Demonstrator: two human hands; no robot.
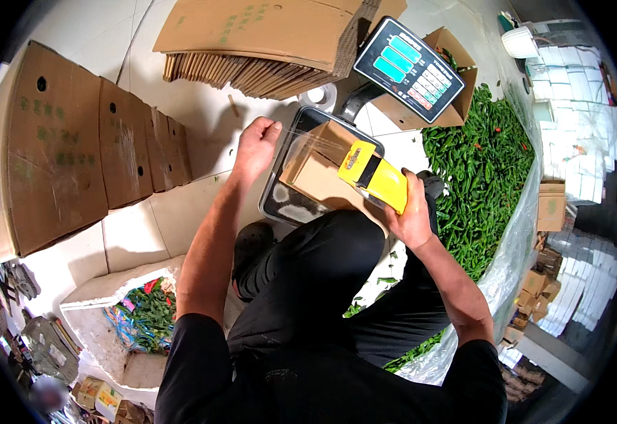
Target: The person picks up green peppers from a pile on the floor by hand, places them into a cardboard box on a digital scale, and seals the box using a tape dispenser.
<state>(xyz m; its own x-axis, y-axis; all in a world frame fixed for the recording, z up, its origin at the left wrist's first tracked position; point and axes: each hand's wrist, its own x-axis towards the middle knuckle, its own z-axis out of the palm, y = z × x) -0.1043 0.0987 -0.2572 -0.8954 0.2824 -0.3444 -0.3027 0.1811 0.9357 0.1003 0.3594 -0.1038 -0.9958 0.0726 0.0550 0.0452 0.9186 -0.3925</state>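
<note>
My right hand [413,214] grips a yellow packing tape dispenser [380,177] over the right side of a cardboard box [311,172]. Between the dispenser and my left hand [258,146] runs a stretch of clear tape [308,139]. My left hand is closed on the tape's free end, to the left of the box. The box rests on the black platform of a floor scale [270,204]. Attached to the scale by an arm, the display and keypad head [409,71] stands beyond the box, with its screens facing me.
Flattened cartons [266,32] are stacked ahead, near a tape roll [319,96]. Standing boxes [59,143] line the left. Green peppers [473,175] cover plastic sheeting at right. Behind the display is an open carton [462,90]. A white foam box [88,323] holding scraps sits lower left.
</note>
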